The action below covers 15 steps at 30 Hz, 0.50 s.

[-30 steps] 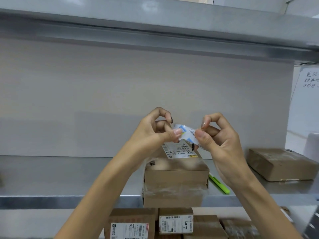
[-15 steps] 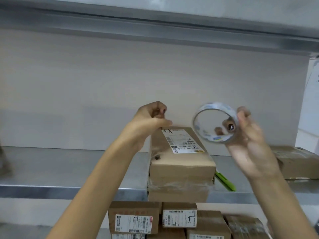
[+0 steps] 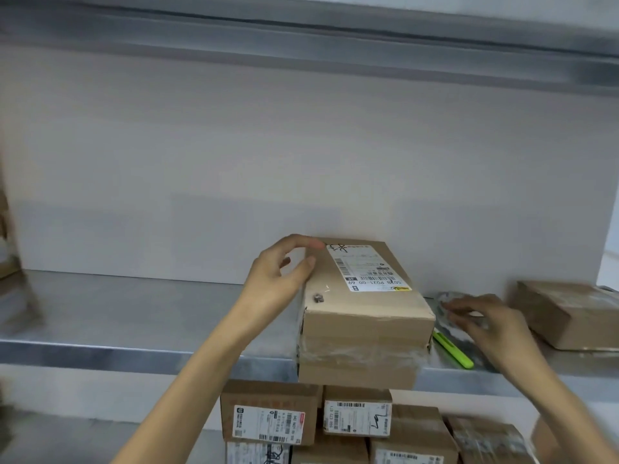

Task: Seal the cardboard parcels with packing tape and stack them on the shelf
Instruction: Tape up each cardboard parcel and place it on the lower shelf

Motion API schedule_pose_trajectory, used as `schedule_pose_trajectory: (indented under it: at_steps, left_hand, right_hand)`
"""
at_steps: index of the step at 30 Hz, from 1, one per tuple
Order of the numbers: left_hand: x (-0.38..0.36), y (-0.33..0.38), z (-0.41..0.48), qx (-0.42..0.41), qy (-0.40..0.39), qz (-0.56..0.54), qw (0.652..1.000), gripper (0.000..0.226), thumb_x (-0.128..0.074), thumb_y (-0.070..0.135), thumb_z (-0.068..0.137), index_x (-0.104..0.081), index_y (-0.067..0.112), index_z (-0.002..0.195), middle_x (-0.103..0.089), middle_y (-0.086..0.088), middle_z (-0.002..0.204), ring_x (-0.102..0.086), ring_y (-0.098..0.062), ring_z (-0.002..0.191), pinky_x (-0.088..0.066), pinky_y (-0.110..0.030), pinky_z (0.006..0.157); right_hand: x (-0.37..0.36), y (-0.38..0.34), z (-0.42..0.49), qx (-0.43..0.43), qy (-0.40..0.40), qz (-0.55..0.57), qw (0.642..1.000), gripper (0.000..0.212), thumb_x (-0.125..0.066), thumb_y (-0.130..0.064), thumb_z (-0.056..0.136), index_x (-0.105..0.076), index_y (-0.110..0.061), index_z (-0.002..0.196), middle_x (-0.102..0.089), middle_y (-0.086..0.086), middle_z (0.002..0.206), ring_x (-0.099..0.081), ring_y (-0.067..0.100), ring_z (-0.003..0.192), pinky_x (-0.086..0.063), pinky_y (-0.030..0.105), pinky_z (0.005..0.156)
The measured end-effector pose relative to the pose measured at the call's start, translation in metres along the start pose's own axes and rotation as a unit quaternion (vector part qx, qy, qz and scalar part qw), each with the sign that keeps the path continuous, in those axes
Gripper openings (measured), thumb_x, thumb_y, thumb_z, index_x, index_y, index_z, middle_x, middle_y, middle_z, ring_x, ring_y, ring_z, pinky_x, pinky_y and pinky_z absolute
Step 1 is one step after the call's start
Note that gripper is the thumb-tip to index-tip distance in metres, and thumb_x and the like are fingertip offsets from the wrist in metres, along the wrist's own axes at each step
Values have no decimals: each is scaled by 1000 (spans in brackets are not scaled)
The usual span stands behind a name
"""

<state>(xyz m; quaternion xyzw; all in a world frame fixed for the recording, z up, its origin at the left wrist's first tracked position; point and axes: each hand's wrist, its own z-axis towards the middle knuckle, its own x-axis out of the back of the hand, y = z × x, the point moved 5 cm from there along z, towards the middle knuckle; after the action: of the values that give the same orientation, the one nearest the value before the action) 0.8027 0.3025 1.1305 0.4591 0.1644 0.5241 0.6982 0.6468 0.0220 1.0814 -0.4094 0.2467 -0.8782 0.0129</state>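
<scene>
Sealing step, judged in hand or just closing: clear tape wraps the front face of the parcel (image 3: pixel 365 313), and stacking is not yet done.

- Parcel: on the shelf (image 3: pixel 117 313), label up, front face at the shelf's front lip; whether it overhangs cannot be told.
- Left hand (image 3: pixel 278 276): fingers loosely bent, with a gap between thumb and forefinger. The tips rest on the parcel's top left edge and are not closed round it.
- Right hand (image 3: pixel 485 321): blurred, fingers spread over the tape roll (image 3: pixel 447 301), which sits on the shelf just right of the parcel. Whether it grips the roll cannot be told.
- Pen (image 3: pixel 454 351): green, lying beside the parcel's right front corner, near the lip.
- Second parcel (image 3: pixel 569 313): further right on the same shelf, apart from the first.
- Boxes (image 3: pixel 271 413): labelled, stacked below the shelf.

Next move, judged: the roll has to lie free of the right hand. Then both hands take the parcel's sides and push or lift it to its place.

Room: bare shelf runs wide to the left, and the back panel (image 3: pixel 301 162) is close behind the parcel. The upper shelf (image 3: pixel 301 31) is well above. The right side is crowded by roll, pen and second parcel, so a rightward slide risks sweeping the pen off the lip.
</scene>
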Motion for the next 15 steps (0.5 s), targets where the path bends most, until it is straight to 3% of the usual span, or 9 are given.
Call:
schedule_pose_trajectory:
  at_steps: [3, 5, 7, 10, 13, 15]
  left_hand:
    - [-9, -6, -1, -21, -29, -25, 999, 23, -50, 18, 98, -69, 22, 111, -62, 16, 127, -47, 6, 126, -34, -17, 107]
    - [-14, -11, -1, -19, -23, -48, 998, 29, -47, 25, 93, -71, 18, 107, -65, 11, 121, -54, -3, 121, -39, -23, 103]
    - [-18, -15, -1, -6, -13, -74, 997, 31, -44, 23, 89, -72, 17, 101, -67, 10, 115, -58, -7, 114, -41, -21, 95]
    - [-22, -19, -2, 7, -9, -106, 994, 28, -44, 15, 91, -69, 16, 103, -68, 10, 111, -60, -3, 109, -42, -13, 89]
    - [-24, -25, -1, -18, -11, -106, 994, 31, -43, 13, 84, -66, 7, 103, -67, -2, 112, -61, -12, 109, -44, -13, 90]
    - [-25, -29, 1, -24, -16, -121, 992, 32, -40, 13, 86, -66, 4, 102, -65, -6, 115, -60, -17, 112, -43, -17, 93]
  right_hand:
    - [19, -32, 4, 61, 7, -6, 998, 23, -76, -8, 79, -72, -24, 94, -68, -5, 95, -64, 16, 95, -41, 15, 77]
    - [46, -73, 1, 94, 36, 66, 993, 18, -63, -38, 89, -67, -33, 106, -65, -18, 109, -59, 6, 109, -37, 9, 87]
    - [60, -129, -8, 184, 21, 100, 978, 38, -44, -55, 93, -60, -37, 121, -58, -27, 124, -48, -5, 122, -30, 6, 99]
    - [34, -197, -29, 331, -92, 16, 939, 61, -28, -60, 96, -47, -24, 141, -45, -13, 147, -31, 3, 140, -14, 24, 117]
    - [-7, -221, -40, 365, -157, -98, 912, 76, -16, -68, 93, -44, -18, 143, -43, -5, 149, -32, 8, 140, -10, 34, 121]
    - [-16, -224, -41, 352, -163, -91, 917, 76, -15, -68, 92, -46, -20, 142, -45, -7, 147, -35, 4, 136, -14, 30, 118]
